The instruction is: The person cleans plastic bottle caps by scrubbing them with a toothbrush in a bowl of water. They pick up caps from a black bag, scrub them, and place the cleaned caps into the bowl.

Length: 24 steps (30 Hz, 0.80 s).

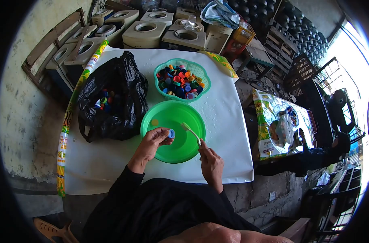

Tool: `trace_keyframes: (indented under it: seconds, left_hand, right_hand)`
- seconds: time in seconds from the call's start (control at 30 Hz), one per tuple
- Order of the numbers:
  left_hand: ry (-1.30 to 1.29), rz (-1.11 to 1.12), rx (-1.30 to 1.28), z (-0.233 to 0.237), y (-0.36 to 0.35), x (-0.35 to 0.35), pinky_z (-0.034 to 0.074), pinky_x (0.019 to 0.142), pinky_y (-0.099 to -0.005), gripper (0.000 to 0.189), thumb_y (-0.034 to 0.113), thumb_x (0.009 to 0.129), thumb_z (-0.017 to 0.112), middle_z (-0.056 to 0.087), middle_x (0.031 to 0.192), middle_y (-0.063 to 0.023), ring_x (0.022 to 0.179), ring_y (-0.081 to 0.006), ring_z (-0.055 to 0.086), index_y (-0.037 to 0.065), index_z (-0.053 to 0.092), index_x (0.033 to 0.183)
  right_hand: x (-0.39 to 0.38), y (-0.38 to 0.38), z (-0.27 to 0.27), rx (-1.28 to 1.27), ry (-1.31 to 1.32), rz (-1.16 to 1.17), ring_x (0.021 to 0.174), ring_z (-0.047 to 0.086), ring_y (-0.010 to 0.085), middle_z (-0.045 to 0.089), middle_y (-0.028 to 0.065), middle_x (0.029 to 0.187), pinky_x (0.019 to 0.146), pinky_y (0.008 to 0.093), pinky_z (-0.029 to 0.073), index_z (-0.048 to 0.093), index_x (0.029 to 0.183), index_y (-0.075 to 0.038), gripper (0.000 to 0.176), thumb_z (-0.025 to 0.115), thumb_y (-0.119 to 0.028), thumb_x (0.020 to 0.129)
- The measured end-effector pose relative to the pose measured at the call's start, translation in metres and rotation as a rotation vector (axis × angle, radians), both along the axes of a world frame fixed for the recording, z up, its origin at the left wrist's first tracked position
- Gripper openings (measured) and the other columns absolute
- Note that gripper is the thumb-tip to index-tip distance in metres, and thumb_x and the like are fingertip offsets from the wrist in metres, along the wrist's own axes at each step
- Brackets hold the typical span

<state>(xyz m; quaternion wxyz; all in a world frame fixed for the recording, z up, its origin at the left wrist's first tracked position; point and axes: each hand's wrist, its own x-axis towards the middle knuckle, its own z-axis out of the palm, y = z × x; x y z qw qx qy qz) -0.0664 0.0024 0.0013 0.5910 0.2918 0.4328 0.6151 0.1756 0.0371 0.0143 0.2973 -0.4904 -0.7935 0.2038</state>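
My left hand [153, 142] pinches a blue bottle cap [171, 133] above the left part of a green basin [174, 157]. In my right hand [211, 163] is a toothbrush [191, 131] with a pale handle. Its head points up and left over the basin, apart from the cap. An orange-yellow cap [155, 122] lies in the basin near its left wall. Behind the basin stands a mint-green basket [208, 81] full of bottle caps in many colours. To the left, a black plastic bag [129, 81] gapes around more coloured caps [105, 98].
A white sheet [227, 133] with droplets covers the table. Pale machine housings [144, 35] with round openings crowd the back. At the right, another person in dark sleeves [302, 162] sits by a second table [269, 148] holding caps and a plastic bag.
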Motion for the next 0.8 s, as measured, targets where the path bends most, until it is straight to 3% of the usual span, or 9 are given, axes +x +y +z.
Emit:
trace_keyframes:
  seconds: [0.13, 0.27, 0.37, 0.43, 0.5, 0.6, 0.73, 0.8]
  left_hand:
    - [0.003, 0.012, -0.007, -0.003, -0.001, 0.0, 0.056, 0.082, -0.0293, 0.025, 0.019, 0.102, 0.058, 0.068, 0.102, -0.0074, 0.092, -0.0154, 0.067, -0.002, 0.063, 0.117]
    - [-0.023, -0.002, 0.004, -0.004, -0.003, -0.003, 0.056, 0.083, -0.0309, 0.025, 0.018, 0.102, 0.058, 0.068, 0.103, -0.0074, 0.093, -0.016, 0.066, -0.001, 0.063, 0.118]
    - [-0.014, 0.022, 0.016, -0.002, -0.002, -0.002, 0.055, 0.083, -0.0308, 0.025, 0.017, 0.102, 0.058, 0.068, 0.104, -0.0068, 0.093, -0.0158, 0.066, -0.001, 0.063, 0.118]
    - [0.0, 0.038, 0.019, -0.005, -0.003, 0.0, 0.055, 0.083, -0.0307, 0.025, 0.017, 0.102, 0.059, 0.068, 0.105, -0.0064, 0.093, -0.0157, 0.066, -0.001, 0.063, 0.118]
    - [0.008, 0.053, 0.019, -0.005, -0.003, 0.0, 0.055, 0.083, -0.0306, 0.025, 0.017, 0.102, 0.059, 0.067, 0.106, -0.006, 0.094, -0.0155, 0.066, -0.001, 0.063, 0.119]
    - [-0.014, 0.038, 0.016, -0.003, -0.005, 0.001, 0.056, 0.084, -0.0299, 0.023, 0.014, 0.101, 0.059, 0.068, 0.108, -0.0067, 0.095, -0.0151, 0.067, -0.001, 0.062, 0.119]
    - [0.006, 0.027, 0.028, -0.001, -0.002, 0.002, 0.056, 0.085, -0.0306, 0.022, 0.012, 0.101, 0.058, 0.067, 0.109, -0.0066, 0.097, -0.0161, 0.067, 0.0, 0.062, 0.12]
    - [0.007, 0.023, 0.049, -0.001, 0.0, 0.002, 0.056, 0.086, -0.0309, 0.022, 0.011, 0.101, 0.058, 0.067, 0.11, -0.0062, 0.098, -0.0168, 0.067, 0.0, 0.062, 0.12]
  right_hand:
    - [-0.002, -0.006, 0.002, 0.018, 0.028, 0.225, 0.063, 0.065, 0.0278, 0.066, 0.0081, 0.076, 0.055, 0.0406, 0.049, 0.063, 0.134, -0.023, 0.043, 0.066, -0.013, 0.092]
    - [0.002, 0.002, -0.002, 0.028, 0.014, 0.026, 0.063, 0.065, 0.0288, 0.064, 0.0086, 0.075, 0.058, 0.0401, 0.05, 0.062, 0.135, -0.023, 0.045, 0.066, -0.012, 0.092]
    - [0.0, -0.002, 0.002, 0.014, 0.156, 0.13, 0.063, 0.064, 0.0289, 0.065, 0.0071, 0.075, 0.058, 0.0403, 0.05, 0.063, 0.134, -0.023, 0.045, 0.066, -0.011, 0.091]
    - [-0.003, -0.006, -0.002, -0.023, 0.059, 0.226, 0.065, 0.066, 0.0285, 0.067, 0.0058, 0.077, 0.058, 0.0396, 0.052, 0.063, 0.134, -0.023, 0.044, 0.066, -0.011, 0.091]
    - [0.0, 0.002, -0.002, 0.03, 0.013, 0.153, 0.066, 0.067, 0.0285, 0.068, 0.0062, 0.079, 0.059, 0.039, 0.052, 0.062, 0.135, -0.023, 0.044, 0.065, -0.012, 0.092]
    - [0.003, 0.006, 0.01, 0.011, 0.073, -0.027, 0.066, 0.069, 0.0175, 0.07, 0.0097, 0.08, 0.062, 0.0332, 0.053, 0.065, 0.131, -0.015, 0.037, 0.064, -0.011, 0.094]
    - [0.001, 0.002, 0.006, -0.012, 0.021, 0.233, 0.064, 0.068, 0.0178, 0.07, 0.0082, 0.08, 0.059, 0.0314, 0.052, 0.066, 0.13, -0.017, 0.036, 0.063, -0.01, 0.094]
    - [0.001, 0.009, 0.002, 0.007, 0.011, 0.176, 0.063, 0.067, 0.0232, 0.068, 0.0085, 0.078, 0.058, 0.0355, 0.051, 0.065, 0.132, -0.019, 0.04, 0.065, -0.01, 0.092]
